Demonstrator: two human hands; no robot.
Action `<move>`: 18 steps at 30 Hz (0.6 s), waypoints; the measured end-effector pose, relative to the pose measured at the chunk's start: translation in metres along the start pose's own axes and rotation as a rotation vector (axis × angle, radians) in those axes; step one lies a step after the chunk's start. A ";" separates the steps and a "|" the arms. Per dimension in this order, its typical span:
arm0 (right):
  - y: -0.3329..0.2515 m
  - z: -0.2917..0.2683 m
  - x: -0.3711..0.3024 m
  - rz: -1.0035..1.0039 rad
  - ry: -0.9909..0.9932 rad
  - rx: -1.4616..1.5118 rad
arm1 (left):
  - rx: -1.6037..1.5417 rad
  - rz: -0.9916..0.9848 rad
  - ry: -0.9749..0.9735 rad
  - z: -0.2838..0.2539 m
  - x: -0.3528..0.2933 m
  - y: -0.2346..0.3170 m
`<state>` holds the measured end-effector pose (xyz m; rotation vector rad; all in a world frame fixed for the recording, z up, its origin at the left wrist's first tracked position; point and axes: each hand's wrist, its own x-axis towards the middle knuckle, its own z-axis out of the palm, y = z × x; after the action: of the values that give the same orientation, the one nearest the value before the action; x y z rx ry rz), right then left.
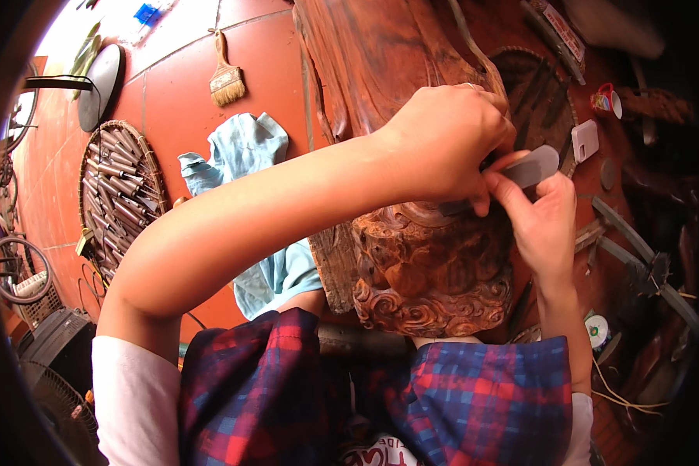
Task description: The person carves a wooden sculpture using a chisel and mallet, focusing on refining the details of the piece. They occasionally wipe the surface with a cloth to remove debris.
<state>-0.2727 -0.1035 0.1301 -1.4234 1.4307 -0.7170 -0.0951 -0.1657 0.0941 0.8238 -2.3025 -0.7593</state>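
A carved reddish-brown wooden piece [435,268] with curling relief lies between my knees, joined at its far side to a smooth, polished slab [365,62]. My left hand [458,132] is closed in a fist over the top of the carving, and its fingers hide what they grip. Just to its right, my right hand [547,217] pinches a thin grey strip with a rounded end [537,166] between thumb and fingers. Part of the strip is hidden between the two hands, which meet there. Whether it is metal or abrasive cannot be made out.
At left, a round basket [160,179] holds several chisel-like tools. A brush [227,78] and a light blue cloth [248,147] lie on the red tiles. A shallow basket [571,116], a red cup [606,101] and a white box-like object [585,140] are at right. A fan [54,396] stands lower left.
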 end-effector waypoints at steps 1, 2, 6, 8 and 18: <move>0.003 -0.004 0.004 0.000 0.006 -0.035 | 0.004 -0.047 -0.032 0.000 0.003 0.002; 0.001 -0.009 0.008 -0.052 0.037 -0.191 | 0.007 -0.093 -0.064 0.000 0.008 0.005; 0.000 0.004 -0.003 -0.017 0.079 0.114 | 0.012 -0.032 -0.004 -0.001 0.000 0.003; 0.002 0.003 -0.004 -0.041 0.050 -0.026 | -0.021 -0.017 0.007 0.003 -0.004 0.001; -0.005 0.010 -0.005 -0.054 0.051 -0.071 | -0.093 -0.063 0.002 -0.001 -0.005 0.002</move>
<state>-0.2627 -0.0973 0.1322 -1.5130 1.4741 -0.7475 -0.0918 -0.1616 0.0944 0.8580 -2.2304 -0.8851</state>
